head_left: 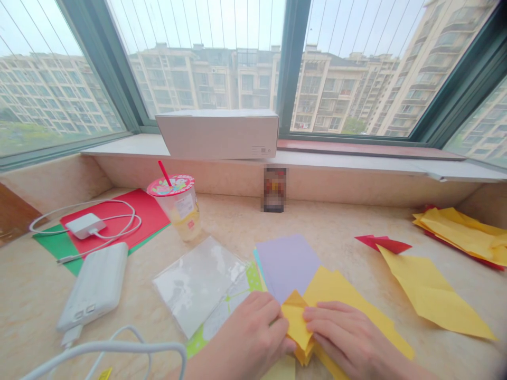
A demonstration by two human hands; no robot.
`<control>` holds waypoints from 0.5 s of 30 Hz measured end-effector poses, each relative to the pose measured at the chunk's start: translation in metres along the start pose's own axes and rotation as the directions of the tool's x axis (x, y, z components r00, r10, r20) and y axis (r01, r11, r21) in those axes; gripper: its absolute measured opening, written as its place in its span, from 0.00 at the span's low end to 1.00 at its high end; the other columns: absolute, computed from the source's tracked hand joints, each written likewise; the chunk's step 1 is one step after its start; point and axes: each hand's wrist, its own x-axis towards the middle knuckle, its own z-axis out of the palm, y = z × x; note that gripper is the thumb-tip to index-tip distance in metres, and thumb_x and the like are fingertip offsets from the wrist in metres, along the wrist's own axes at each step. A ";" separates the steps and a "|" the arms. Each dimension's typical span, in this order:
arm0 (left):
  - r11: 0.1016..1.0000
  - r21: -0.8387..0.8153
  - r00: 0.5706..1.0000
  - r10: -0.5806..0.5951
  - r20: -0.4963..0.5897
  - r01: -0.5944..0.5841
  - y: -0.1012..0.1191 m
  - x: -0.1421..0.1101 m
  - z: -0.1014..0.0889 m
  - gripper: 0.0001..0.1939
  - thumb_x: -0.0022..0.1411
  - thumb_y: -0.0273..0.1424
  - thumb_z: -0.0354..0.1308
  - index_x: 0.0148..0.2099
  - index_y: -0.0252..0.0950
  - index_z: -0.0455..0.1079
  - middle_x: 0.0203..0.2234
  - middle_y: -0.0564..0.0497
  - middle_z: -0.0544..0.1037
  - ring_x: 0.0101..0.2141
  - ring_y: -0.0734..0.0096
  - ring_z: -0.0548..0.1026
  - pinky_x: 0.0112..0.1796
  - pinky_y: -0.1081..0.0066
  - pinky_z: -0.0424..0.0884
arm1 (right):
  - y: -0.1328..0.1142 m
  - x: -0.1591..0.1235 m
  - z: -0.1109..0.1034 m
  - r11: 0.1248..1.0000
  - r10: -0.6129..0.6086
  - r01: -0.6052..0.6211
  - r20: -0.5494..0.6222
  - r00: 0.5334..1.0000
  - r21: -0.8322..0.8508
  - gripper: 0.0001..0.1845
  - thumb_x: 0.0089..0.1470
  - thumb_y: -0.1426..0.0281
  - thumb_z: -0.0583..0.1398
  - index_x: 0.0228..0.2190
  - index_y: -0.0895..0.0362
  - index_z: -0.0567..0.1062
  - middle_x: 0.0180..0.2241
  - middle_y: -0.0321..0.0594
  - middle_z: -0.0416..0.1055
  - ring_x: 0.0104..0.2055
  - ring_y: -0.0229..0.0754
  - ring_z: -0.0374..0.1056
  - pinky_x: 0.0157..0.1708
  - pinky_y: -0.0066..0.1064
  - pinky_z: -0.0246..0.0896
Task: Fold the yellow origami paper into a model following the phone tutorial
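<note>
Between my two hands is a small piece of folded yellow origami paper [296,319], creased into a pointed shape with layered edges at its lower end. My left hand [255,330] pinches its left side, thumb low and fingers curled. Along the right side, the fingers of my right hand [340,332] press together on the paper. Under and beyond the right hand lie larger yellow sheets [344,290]. A stack of lilac paper [287,261] touches them at the back. Left of it rests a clear plastic sleeve [202,282] over a green-and-white printed sheet [233,301].
A drink cup [180,211] with a red straw stands back left. Near it are a white charger [86,226] on red paper [138,211] and a white power bank [97,285] with cables. Folded yellow paper [435,290] lies right. A white box [222,136] sits on the sill.
</note>
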 end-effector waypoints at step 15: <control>0.999 0.038 1.000 0.007 -0.027 -0.006 0.000 0.003 -0.003 0.11 0.73 0.27 0.52 0.34 0.36 0.65 0.29 0.53 0.69 0.32 0.68 0.67 0.34 0.68 0.60 | 0.006 -0.016 0.008 0.972 0.191 -0.199 0.079 0.978 0.124 0.10 0.66 0.71 0.56 0.43 0.55 0.78 0.40 0.43 0.82 0.41 0.43 0.79 0.42 0.33 0.75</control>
